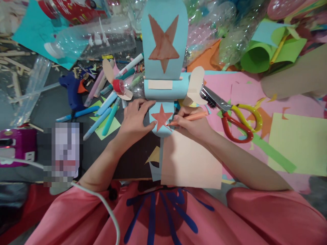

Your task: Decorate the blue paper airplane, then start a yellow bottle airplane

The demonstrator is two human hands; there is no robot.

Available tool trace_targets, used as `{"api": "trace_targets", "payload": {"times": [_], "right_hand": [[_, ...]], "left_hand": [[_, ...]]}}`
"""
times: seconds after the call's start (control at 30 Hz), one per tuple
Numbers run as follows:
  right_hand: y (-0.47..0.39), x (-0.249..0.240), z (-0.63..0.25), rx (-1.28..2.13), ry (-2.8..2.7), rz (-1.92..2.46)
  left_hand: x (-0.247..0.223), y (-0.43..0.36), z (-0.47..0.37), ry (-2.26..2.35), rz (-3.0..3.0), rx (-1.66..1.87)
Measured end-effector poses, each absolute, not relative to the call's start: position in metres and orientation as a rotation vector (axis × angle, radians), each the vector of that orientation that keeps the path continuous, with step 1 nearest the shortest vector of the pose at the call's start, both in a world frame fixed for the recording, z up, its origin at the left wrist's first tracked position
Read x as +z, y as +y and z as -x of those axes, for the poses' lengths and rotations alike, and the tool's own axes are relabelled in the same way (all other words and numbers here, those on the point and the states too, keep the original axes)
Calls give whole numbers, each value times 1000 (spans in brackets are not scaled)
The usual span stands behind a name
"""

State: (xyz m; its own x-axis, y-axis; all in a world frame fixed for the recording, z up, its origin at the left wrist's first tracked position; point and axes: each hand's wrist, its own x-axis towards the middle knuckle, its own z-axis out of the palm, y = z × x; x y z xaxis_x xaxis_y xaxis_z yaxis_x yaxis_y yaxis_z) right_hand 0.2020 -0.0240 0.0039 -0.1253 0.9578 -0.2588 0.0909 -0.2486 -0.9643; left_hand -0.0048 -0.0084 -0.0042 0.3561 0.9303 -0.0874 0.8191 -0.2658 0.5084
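Observation:
A model plane (166,89) made from a plastic bottle and light blue paper lies across the table in front of me. Its far wing bears a large reddish-brown star (165,42). On the near wing is a smaller red star (161,117), with a pale gap at its lower right. My right hand (190,119) grips an orange marker (195,116), its tip at that star's lower right edge. My left hand (136,117) lies spread on the near wing's left side, thumb at the star's edge. A red bottle cap (118,86) and beige paper propeller blades form the plane's left end.
Scissors (227,110) with red and yellow handles lie right of the plane. Several markers (104,109), a blue glue gun (73,90) and a phone (66,149) are on the left. Plastic bottles (94,37) stretch across the back. Peach paper (191,160) lies by the front edge.

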Motion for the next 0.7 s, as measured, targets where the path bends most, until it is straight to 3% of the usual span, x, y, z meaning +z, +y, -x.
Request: {"api": "trace_targets", "payload": {"times": [0.7], "right_hand": [[-24, 2, -202, 1498, -1258, 1398]], "left_hand": [[-4, -8, 5, 1508, -2155, 311]]}}
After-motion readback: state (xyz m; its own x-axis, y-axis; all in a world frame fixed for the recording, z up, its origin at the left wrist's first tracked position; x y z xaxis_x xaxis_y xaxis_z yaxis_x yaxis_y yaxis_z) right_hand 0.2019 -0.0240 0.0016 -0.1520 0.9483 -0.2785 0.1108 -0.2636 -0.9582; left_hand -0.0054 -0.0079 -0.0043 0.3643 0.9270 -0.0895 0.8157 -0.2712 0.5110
